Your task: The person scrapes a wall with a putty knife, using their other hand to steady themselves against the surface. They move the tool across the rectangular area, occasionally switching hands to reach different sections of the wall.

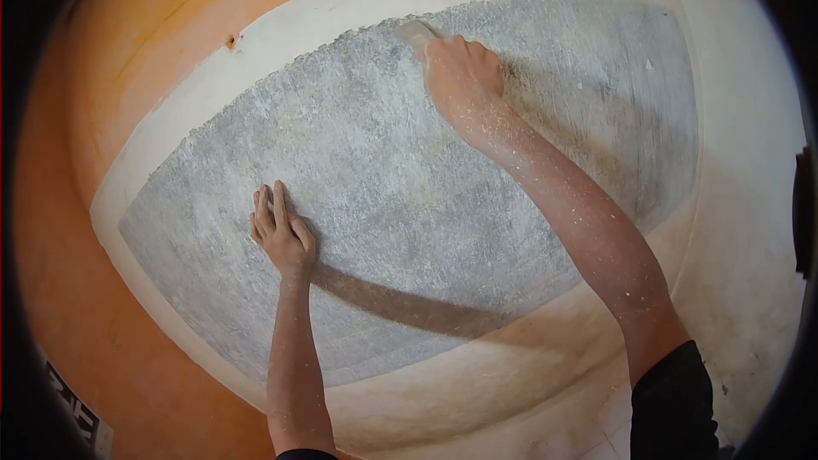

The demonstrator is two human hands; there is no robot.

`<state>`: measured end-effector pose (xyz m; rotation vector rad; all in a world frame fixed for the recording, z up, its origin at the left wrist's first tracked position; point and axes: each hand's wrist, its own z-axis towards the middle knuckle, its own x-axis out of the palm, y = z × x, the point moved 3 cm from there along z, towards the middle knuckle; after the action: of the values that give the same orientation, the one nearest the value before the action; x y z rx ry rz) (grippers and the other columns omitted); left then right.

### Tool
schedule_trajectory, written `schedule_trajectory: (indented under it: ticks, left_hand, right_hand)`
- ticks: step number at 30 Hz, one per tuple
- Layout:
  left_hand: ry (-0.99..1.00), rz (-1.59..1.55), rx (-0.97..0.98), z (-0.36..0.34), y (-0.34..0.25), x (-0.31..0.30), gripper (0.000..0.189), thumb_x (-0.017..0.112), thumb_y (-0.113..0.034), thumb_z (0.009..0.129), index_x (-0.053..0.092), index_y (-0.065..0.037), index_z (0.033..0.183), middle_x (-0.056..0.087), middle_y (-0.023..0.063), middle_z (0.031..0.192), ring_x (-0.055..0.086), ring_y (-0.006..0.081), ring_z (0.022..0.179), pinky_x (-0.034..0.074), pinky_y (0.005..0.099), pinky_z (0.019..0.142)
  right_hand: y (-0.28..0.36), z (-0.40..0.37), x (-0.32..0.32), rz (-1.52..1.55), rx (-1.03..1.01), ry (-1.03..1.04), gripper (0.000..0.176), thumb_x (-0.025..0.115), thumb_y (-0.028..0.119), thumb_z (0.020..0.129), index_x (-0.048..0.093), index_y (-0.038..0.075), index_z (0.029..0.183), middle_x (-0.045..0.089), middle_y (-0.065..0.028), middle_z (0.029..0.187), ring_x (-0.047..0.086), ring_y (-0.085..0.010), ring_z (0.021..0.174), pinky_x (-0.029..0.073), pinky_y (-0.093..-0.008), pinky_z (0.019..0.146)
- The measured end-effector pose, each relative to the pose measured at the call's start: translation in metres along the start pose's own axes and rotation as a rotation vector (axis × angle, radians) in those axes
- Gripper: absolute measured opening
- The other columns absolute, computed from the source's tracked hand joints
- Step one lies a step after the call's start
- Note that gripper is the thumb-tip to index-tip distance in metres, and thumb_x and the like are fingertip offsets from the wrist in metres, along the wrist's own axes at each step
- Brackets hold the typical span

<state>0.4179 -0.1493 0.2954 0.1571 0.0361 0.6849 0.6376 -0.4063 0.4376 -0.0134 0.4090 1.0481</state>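
Observation:
My right hand (464, 85) is closed around a scraper (415, 31), whose flat blade shows past the knuckles while its handle is hidden in the fist. The blade lies against the ragged upper edge of a rough grey wall patch (375, 153), where it meets a smooth white band (315, 13). Lower and to the left, my left hand (285, 237) rests on the grey patch with fingers stretched out and nothing held. Pale specks of dust dot the right forearm.
Orange painted wall (145, 60) surrounds the white band at the left and top, with a small hole (230, 42) near the border. A white wall (741, 102) stands at the right. A dark object (803, 213) sits at the right edge; a black-and-white printed item (77, 409) lies lower left.

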Motion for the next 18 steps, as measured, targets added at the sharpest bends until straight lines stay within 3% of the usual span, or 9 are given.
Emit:
schedule_trajectory:
  ticks: [5,8,10,14,16,18]
  left_hand:
    - [0.010,-0.009,0.003,-0.003,-0.001,-0.001,0.059,0.044,-0.007,0.090,0.044,-0.015,0.148,0.040,0.0144,0.151,0.030,0.0291,0.145,0.018,0.0496,0.117]
    - [0.005,-0.011,-0.001,0.000,-0.001,-0.001,0.058,0.044,-0.007,0.090,0.044,-0.014,0.148,0.040,0.0149,0.151,0.031,0.0294,0.145,0.018,0.0494,0.117]
    - [0.007,-0.005,0.006,0.002,-0.002,-0.001,0.058,0.044,-0.007,0.090,0.045,-0.014,0.148,0.040,0.0152,0.151,0.031,0.0296,0.145,0.018,0.0493,0.117]
    - [0.007,-0.022,0.014,0.001,-0.001,-0.001,0.058,0.044,-0.006,0.090,0.045,-0.013,0.147,0.041,0.0157,0.150,0.031,0.0298,0.145,0.018,0.0488,0.116]
    - [-0.010,-0.016,0.012,0.000,-0.001,-0.001,0.058,0.044,-0.006,0.089,0.046,-0.013,0.147,0.041,0.0159,0.150,0.031,0.0299,0.145,0.018,0.0486,0.116]
    - [0.002,-0.005,0.012,0.000,0.000,-0.001,0.059,0.044,-0.006,0.089,0.045,-0.012,0.147,0.041,0.0163,0.150,0.031,0.0302,0.144,0.018,0.0482,0.116]
  right_hand:
    - [0.001,-0.002,0.001,0.048,0.004,0.021,0.016,0.058,0.006,0.091,0.073,0.002,0.094,0.072,-0.0177,0.090,0.072,-0.0262,0.085,0.060,-0.0334,0.065]
    - [0.003,-0.004,0.003,-0.026,-0.052,-0.086,0.015,0.058,0.005,0.090,0.073,0.002,0.092,0.072,-0.0174,0.089,0.072,-0.0266,0.085,0.059,-0.0340,0.066]
    - [0.005,0.001,-0.003,0.088,-0.014,-0.056,0.014,0.060,0.006,0.090,0.073,0.003,0.094,0.072,-0.0170,0.088,0.072,-0.0284,0.087,0.059,-0.0356,0.067]
    - [0.001,-0.004,0.003,0.014,-0.062,-0.012,0.015,0.059,0.006,0.090,0.071,0.003,0.099,0.072,-0.0166,0.088,0.072,-0.0288,0.087,0.059,-0.0356,0.066]
    - [-0.004,-0.011,0.004,0.021,-0.114,-0.201,0.016,0.058,0.007,0.092,0.070,0.004,0.102,0.072,-0.0159,0.088,0.072,-0.0290,0.085,0.058,-0.0379,0.067]
    - [-0.004,-0.007,0.007,0.022,-0.108,-0.205,0.016,0.057,0.008,0.093,0.070,0.004,0.101,0.072,-0.0162,0.089,0.072,-0.0287,0.086,0.057,-0.0392,0.068]
